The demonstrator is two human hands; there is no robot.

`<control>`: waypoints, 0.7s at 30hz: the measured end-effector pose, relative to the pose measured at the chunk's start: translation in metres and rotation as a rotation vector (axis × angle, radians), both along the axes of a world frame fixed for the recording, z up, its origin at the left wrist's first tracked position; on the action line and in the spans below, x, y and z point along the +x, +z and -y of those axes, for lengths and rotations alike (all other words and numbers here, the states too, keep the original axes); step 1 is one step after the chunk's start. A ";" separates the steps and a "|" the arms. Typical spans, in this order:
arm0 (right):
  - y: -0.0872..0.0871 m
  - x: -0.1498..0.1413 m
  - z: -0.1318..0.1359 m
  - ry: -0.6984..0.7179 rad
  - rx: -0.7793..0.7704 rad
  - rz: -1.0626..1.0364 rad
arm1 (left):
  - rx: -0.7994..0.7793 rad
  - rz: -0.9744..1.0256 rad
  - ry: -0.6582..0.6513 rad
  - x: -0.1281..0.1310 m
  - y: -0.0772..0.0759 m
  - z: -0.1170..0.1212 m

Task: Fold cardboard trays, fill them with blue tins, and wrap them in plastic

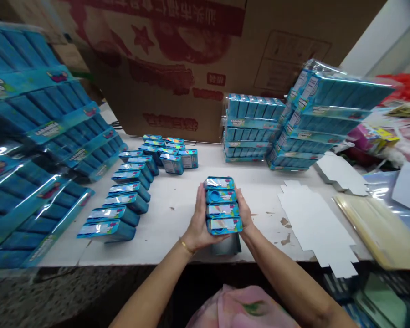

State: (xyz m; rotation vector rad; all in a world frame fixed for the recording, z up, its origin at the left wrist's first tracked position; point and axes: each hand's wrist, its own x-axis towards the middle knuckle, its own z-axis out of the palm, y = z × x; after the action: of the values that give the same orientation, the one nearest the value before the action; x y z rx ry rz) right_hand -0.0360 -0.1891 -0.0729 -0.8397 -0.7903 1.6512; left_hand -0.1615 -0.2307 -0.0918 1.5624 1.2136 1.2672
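Note:
Between my palms, above the front of the white table, is a row of several small blue candy boxes (222, 210). My left hand (198, 228) grips the row from the left and underneath, its fingers around the near end. On the right side, my right hand (245, 212) presses against the boxes. Under the row, partly covered by it, a dark greyish tray-like piece (227, 246) lies at the table's front edge. To the left, more loose blue boxes (126, 200) stand in a slanting line, with a small cluster of them (171, 163) farther back.
Tall stacks of wrapped blue display packs (61, 127) rise at the left. More wrapped packs (253, 130) and a higher stack (321, 114) stand at the back right. A big brown carton (177, 59) walls off the back. Flat white card cut-outs (316, 228) and a yellowish plastic stack (382, 230) lie right.

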 end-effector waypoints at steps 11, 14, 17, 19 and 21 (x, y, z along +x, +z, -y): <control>-0.030 0.033 -0.020 -0.102 0.081 0.009 | 0.185 -0.201 -0.108 0.028 -0.022 -0.024; -0.030 0.038 -0.023 -0.107 0.090 0.038 | 0.170 -0.195 -0.127 0.030 -0.021 -0.026; -0.033 0.044 -0.027 -0.110 0.079 0.079 | 0.168 -0.213 -0.134 0.033 -0.022 -0.029; -0.034 0.047 -0.028 -0.120 0.057 0.083 | 0.164 -0.203 -0.125 0.034 -0.023 -0.030; -0.035 0.050 -0.029 -0.136 0.048 0.069 | 0.142 -0.169 -0.132 0.037 -0.023 -0.031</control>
State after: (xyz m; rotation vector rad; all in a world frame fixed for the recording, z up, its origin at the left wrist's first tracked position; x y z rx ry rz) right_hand 0.0139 -0.1604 -0.1078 -0.9012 -0.8000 1.4848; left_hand -0.1247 -0.1996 -0.1150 1.8536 1.1222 1.1759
